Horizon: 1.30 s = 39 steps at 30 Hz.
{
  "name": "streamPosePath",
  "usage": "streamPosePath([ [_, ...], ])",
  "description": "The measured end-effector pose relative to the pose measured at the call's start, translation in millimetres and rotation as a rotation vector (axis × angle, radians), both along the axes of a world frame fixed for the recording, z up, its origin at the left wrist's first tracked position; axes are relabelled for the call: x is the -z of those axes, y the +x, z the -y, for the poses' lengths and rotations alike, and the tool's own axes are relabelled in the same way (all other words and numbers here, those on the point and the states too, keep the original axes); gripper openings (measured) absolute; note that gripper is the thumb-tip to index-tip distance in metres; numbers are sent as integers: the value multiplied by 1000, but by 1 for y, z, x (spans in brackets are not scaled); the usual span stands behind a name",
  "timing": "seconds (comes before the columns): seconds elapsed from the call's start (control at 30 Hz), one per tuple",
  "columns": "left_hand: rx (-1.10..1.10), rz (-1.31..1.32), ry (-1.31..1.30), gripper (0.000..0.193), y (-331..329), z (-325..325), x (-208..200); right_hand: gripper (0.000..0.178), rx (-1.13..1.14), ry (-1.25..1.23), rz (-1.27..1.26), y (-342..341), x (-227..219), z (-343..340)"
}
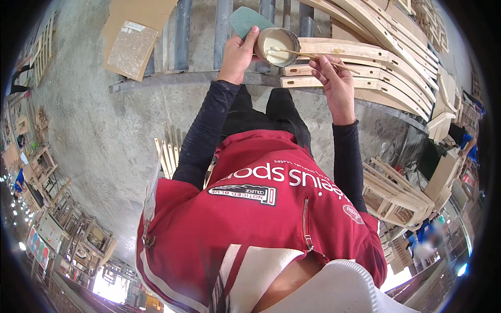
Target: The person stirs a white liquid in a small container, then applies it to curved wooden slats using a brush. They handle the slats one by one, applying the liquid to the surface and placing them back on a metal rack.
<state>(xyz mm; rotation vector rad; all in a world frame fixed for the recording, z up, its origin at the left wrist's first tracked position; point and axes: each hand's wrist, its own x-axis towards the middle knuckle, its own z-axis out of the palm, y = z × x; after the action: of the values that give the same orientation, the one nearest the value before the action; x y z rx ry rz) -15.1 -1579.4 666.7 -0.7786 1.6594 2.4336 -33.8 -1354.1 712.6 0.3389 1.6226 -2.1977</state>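
Note:
My left hand (239, 58) is closed around the side of a small round cup (259, 50), its thumb near the rim. Thick cream-coloured paste (282, 41) is in the cup. A flat teal piece with rounded corners (249, 21) sticks out beyond the left thumb, beside the cup; whether the same hand grips it I cannot tell. Pinched in my right hand (335, 83) is a thin wooden stick (305, 53), and its paste-coated tip rests in the cup.
Curved wooden slats with slots (355, 49) lie stacked to the right on a rack of grey metal bars (223, 31). Brown board (133, 49) lies at the far left of the rack. Curved wooden frames (396, 193) stand on the right, and people work at the right edge.

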Motion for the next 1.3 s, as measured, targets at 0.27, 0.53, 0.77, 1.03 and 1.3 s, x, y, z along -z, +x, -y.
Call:
streamPosePath([
  [0.27, 27, 22, 46, 42, 3, -1, 7, 17, 36, 20, 13, 7, 7, 1],
  [0.53, -78, 73, 61, 40, 16, 19, 28, 17, 166, 380, -381, -9, 33, -28],
  [0.77, -100, 101, 34, 40, 27, 29, 29, 19, 161, 409, -374, -18, 68, -25],
  [1.03, -102, 106, 30, 42, 33, 29, 26, 18, 166, 409, -373, -17, 72, -25],
  [1.3, -125, 128, 9, 42, 35, 29, 24, 18, 202, 407, -396, -18, 69, -26],
])
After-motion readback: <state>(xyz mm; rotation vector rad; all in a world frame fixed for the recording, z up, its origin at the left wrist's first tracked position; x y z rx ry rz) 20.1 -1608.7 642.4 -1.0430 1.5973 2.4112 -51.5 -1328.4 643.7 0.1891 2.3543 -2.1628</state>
